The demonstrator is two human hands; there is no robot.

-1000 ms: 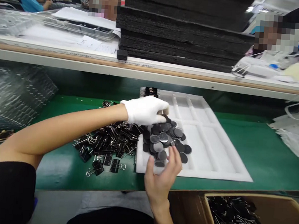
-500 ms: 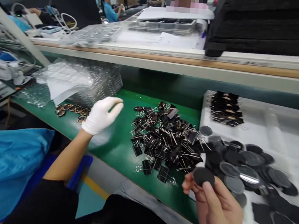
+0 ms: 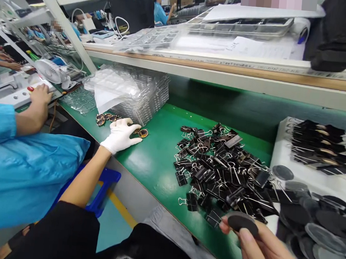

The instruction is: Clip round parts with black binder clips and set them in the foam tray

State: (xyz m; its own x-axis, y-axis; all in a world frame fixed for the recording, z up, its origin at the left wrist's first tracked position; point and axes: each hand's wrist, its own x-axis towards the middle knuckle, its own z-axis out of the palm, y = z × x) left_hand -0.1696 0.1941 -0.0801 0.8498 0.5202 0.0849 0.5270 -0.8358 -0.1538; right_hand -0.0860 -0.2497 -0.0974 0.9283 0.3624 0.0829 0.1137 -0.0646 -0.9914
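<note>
- Right hand (image 3: 266, 252), bare and closest to the camera: thumb and fingers pinching one dark disc (image 3: 242, 223), held up just this side of the binder clips (image 3: 218, 169). Same grip as half a second ago.
- Loose disc pile (image 3: 328, 237) is off to the right. A second ago both hands were over it, now neither is.
- Left hand (image 3: 121, 135), white glove: was in mid-air, now it's down at the gold-rimmed round pieces (image 3: 143, 133). Thumb and forefinger are apart; can't tell if it's touching one.
- So imo the work's now split: disc ready in one hand, other hand at the rounds.
- Clear tray stack (image 3: 142, 99) sits right behind those.
</note>
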